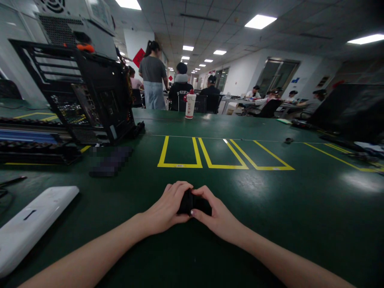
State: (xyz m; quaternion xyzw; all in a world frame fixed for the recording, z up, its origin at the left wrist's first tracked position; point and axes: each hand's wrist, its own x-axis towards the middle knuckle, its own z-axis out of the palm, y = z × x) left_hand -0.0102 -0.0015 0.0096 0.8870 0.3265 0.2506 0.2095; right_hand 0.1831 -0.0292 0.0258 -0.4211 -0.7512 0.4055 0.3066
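Between my hands, at the bottom middle of the head view, is a small black object with a rounded side and a raised rim; its exact kind does not show. My left hand curls round its left side, thumb at the bottom and fingers over the top. Thumb and index finger of my right hand pinch the rim on the right. Both hands are closed on this one object, low over the green table. Much of it is hidden behind the fingers.
Yellow tape outlines mark the table ahead. To the left stand an open computer case, a blurred dark flat object and a white device. A white bottle stands at the far edge. Several people sit or stand beyond.
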